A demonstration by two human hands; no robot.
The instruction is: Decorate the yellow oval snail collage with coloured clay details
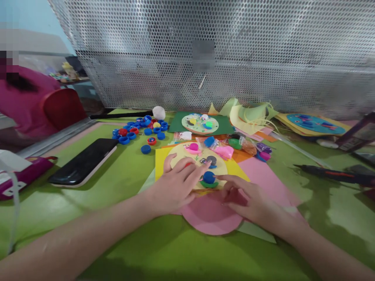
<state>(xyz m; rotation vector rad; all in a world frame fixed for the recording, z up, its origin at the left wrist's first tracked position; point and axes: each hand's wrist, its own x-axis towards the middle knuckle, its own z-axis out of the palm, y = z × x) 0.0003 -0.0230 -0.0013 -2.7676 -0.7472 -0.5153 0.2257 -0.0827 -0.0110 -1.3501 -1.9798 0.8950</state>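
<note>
Both the left hand (172,189) and the right hand (252,205) lie open and flat, gripping nothing, with the round blue plastic bottle cap (209,176) on the pale yellow cardboard disc (220,168) between their fingertips, just beside the right index tip, the nearer one

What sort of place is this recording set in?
Probably a craft worktable, perhaps in a classroom or home: coloured paper sheets, loose bottle caps, and a cap-decorated paper disc under the left hand, all on a green tabletop.
</note>
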